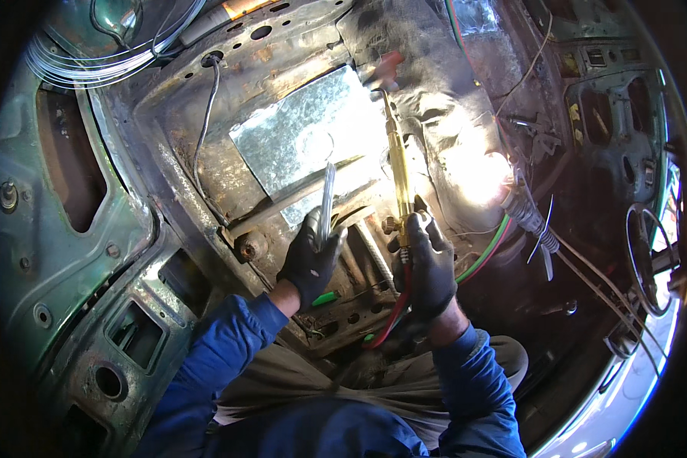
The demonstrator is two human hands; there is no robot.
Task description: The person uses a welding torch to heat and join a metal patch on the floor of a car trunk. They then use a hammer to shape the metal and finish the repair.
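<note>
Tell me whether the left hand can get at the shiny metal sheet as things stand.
Probably yes: the left hand is close by, and nothing visible seems to bar the way to the metal sheet, though the silvery rod occupies its grip.

Brass-yellow torch (399, 164), silvery rod (328, 200), red and green hoses (482, 265), black-gloved hands (432, 267), blue sleeves (477, 382), dull-green panel (61, 263)
</note>
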